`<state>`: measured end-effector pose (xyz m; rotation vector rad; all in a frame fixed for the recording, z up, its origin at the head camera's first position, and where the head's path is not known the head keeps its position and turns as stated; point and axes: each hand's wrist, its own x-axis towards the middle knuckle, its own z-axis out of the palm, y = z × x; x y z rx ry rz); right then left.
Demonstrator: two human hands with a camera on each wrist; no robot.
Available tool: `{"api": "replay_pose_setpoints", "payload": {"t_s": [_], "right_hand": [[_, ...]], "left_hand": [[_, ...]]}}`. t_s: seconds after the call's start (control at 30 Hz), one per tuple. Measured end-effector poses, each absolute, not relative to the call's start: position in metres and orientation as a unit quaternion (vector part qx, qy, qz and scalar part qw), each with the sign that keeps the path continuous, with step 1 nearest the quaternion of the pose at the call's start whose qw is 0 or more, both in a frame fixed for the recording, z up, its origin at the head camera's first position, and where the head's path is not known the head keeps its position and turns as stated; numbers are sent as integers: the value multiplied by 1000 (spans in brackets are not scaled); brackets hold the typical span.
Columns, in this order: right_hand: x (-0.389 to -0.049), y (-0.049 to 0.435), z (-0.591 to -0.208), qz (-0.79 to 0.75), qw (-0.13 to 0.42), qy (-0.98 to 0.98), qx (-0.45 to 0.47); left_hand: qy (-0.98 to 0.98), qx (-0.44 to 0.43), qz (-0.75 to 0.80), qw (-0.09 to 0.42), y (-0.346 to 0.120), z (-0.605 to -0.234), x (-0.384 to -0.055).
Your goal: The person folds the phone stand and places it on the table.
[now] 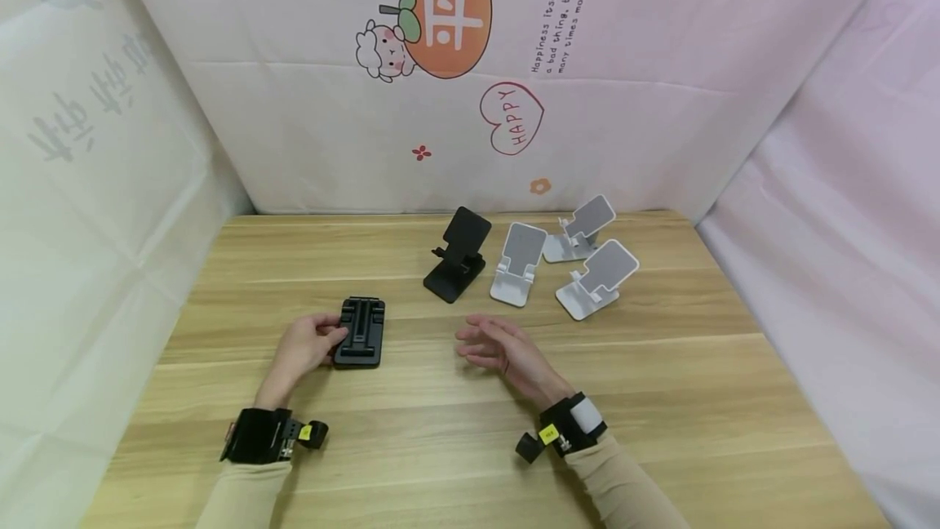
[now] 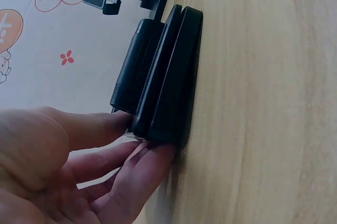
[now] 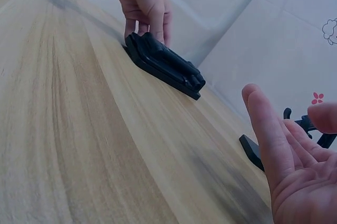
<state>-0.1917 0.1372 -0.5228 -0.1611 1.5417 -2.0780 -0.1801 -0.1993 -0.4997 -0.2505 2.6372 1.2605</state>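
Observation:
A folded black phone stand point(image 1: 360, 333) is at the left of the wooden table, its hinged parts lying flat together. My left hand point(image 1: 304, 349) pinches its left edge, thumb on top and fingers at the side and underneath, as the left wrist view shows with the stand point(image 2: 163, 76) close to the tabletop. To the right, my right hand point(image 1: 507, 353) hovers over the table with its fingers loosely extended and nothing in it. In the right wrist view the right hand point(image 3: 300, 166) appears with its palm and fingers spread apart from the folded stand point(image 3: 163, 66).
Behind the hands, an unfolded black phone stand point(image 1: 457, 255) stands beside a white one point(image 1: 519, 264). Two more white stands, one at the back point(image 1: 583, 227) and one in front point(image 1: 598, 277), are farther right. White printed cloth point(image 1: 330, 137) walls the table's back and sides.

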Motion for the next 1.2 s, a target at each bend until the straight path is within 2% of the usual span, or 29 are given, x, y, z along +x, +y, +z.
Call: {"api": "replay_pose_setpoints", "payload": {"t_s": [0.87,1.0,1.2], "right_hand": [[-193,133,-525,-769,259,581,-57],[-194,130,-526,-773,216,592,-68],[-198,124,-520,-732,98,670,-70]], "left_hand": [[900,-98,416,91,-199,-502,-179],[924,-79,370,52,-196,-496,-177],[937,-67,343,-25,-190,-487,-177]]}}
